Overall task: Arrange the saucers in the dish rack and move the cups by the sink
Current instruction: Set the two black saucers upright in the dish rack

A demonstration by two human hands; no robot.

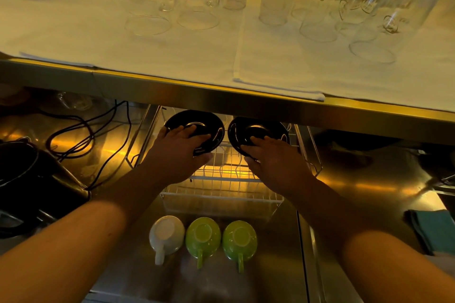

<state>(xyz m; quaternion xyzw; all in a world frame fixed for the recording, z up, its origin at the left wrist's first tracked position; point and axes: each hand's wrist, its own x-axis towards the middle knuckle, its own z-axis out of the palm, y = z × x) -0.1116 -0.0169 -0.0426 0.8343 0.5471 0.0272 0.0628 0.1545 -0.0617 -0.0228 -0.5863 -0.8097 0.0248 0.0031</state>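
Two black saucers are held over the far end of a white wire dish rack (221,189), under a steel shelf. My left hand (179,155) grips the left saucer (204,122) and my right hand (273,160) grips the right saucer (246,128). Both saucers are tilted and part of each is hidden by my fingers. In front of the rack, three cups stand upside down on the steel counter with handles towards me: a white cup (167,233), a green cup (203,235) and a second green cup (240,238).
A steel shelf edge (221,96) overhangs the rack, with white cloths and several upturned glasses (320,19) on top. Black cables (81,135) and a dark appliance (29,179) lie to the left. A teal cloth (433,229) sits at the right.
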